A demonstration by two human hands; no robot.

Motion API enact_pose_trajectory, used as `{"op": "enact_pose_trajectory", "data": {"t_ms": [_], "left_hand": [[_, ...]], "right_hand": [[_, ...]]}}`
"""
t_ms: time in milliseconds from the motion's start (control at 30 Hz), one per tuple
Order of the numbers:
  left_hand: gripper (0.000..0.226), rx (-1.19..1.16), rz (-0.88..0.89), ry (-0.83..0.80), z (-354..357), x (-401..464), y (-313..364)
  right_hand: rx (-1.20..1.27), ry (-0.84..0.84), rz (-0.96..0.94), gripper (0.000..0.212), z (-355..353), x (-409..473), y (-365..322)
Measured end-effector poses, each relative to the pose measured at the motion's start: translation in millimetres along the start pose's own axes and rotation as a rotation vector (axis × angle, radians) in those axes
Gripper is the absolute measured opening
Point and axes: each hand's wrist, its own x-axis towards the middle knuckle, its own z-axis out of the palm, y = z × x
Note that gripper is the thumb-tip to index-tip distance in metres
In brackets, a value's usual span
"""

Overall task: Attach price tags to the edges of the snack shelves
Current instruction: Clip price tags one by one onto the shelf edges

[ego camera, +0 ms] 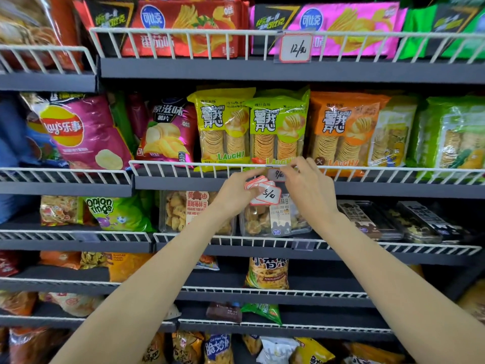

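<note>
Left hand grips spare tags; right hand pinches shelf-rail tag.

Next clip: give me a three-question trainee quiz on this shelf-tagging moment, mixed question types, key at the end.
1. True or false: the top shelf rail already carries a price tag.
2. Multiple choice: the left hand holds A) a chip bag, B) a small stack of red-bordered tags, C) nothing.
3. Short answer: where is the right hand working?

Key
1. True; it reads 12.
2. B.
3. At the tag holder on the wire rail of the second shelf, below the green Laugh crisps, where a tag is being fitted.
</note>
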Motion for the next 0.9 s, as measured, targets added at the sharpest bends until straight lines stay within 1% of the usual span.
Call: {"op": "enact_pose_trajectory", "data": {"t_ms": [67,133,200,267,367,400,467,500,600,667,833,900], "left_hand": [[0.043,-0.035,-0.006,0.041,-4,0,-1],[0.035,-0.06,-0.015,0.094,-6,-3,-3],[0.029,-0.078,-0.016,0.147,-6,-9,-3],[0.029,-0.094,-0.013,0.202,-9,-16,0],[0.025,-0.119,-0.026,0.293,-18,-28,9],[0.024,-0.13,-0.025,0.315,-21,-31,12],[0.02,-0.148,-0.018,0.336,-28,-41,19],[0.017,-0.155,-0.01,0.34,-31,-47,22],[0.013,-0.168,0.003,0.353,-41,-63,23],[0.014,-0.133,-0.003,0.37,-53,-73,19],[0.022,-0.024,-0.013,0.431,-101,-93,-3],[0.021,0.007,-0.008,0.459,-125,-101,-18]], "right_hand": [[-0.008,-0.036,-0.006,0.026,-3,-1,-3],[0.071,-0.093,0.052,0.022,-6,-1,-4],[0.324,-0.2,0.145,0.028,-18,1,-6],[0.625,-0.262,0.187,0.032,-31,5,-10],[0.978,-0.327,0.221,0.029,-47,13,-19],[1.028,-0.331,0.219,0.025,-50,15,-21],[1.008,-0.303,0.164,0.016,-53,18,-26],[1.002,-0.282,0.151,0.014,-53,18,-30],[1.068,-0.235,0.196,0.016,-51,18,-47],[1.09,-0.233,0.206,0.016,-51,19,-62],[1.067,-0.258,0.136,0.023,-52,34,-111],[1.068,-0.263,0.097,0.025,-51,43,-137]]}}
